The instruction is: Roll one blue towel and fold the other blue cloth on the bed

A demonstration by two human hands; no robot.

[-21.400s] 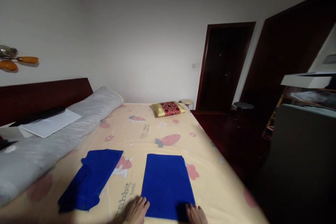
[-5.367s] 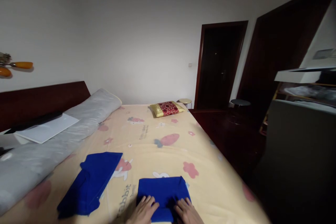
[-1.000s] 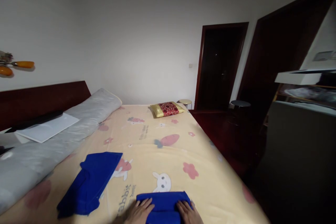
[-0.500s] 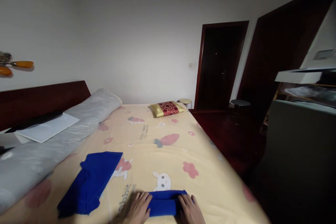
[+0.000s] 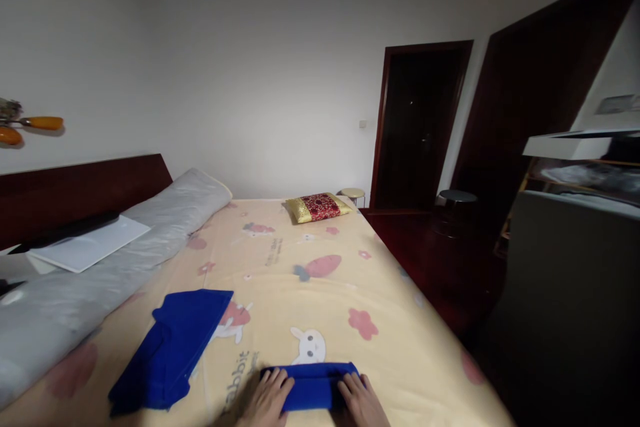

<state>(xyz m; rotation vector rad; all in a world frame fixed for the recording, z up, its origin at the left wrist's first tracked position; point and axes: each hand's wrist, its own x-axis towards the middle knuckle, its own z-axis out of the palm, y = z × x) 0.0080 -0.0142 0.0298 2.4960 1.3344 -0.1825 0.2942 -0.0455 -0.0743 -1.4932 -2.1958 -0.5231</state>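
A folded strip of blue cloth (image 5: 314, 392) lies on the bed near its front edge. My left hand (image 5: 269, 399) has its fingers curled over the left end, and a corner of the cloth shows beyond it. My right hand (image 5: 361, 400) grips the right end in the same way, fingers bent onto the fabric. Both thumbs are largely hidden. Off to the left, a second piece of blue cloth (image 5: 173, 347) lies spread on the sheet, apart from both hands.
A cream patterned sheet (image 5: 400, 340) covers the bed. Along the headboard (image 5: 85, 190) runs a grey rolled quilt (image 5: 185, 213) with a white flat panel (image 5: 93, 243) on it. A gold and red pillow (image 5: 320, 207) lies at the far edge. Stools and a dark door (image 5: 423, 127) stand beyond.
My left hand has shifted slightly, and more of the folded cloth's upper left corner shows. My right hand has moved slightly left. The other blue cloth stays in place.
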